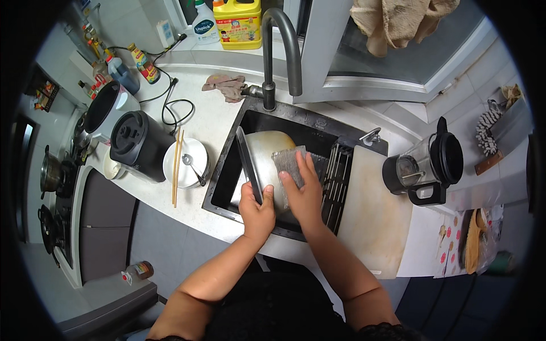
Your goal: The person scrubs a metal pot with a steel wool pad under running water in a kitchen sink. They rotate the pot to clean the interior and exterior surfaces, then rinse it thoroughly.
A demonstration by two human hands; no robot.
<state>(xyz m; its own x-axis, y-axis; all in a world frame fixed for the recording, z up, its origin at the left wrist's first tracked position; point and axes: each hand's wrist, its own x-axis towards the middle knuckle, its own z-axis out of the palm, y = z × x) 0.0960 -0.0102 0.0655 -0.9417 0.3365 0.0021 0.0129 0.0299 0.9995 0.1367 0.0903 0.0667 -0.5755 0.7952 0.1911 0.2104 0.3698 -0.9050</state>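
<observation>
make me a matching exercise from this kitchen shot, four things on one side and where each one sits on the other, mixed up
Things:
1. chopsticks
2. scouring pad
3. blender jug
4. crumpled rag

Places:
A. on the counter behind the sink, left of the tap's base
B. right of the cutting board
C. across the white bowl left of the sink
D. under the right hand, against the metal pot in the sink

Pairs: 1-C, 2-D, 3-B, 4-A
</observation>
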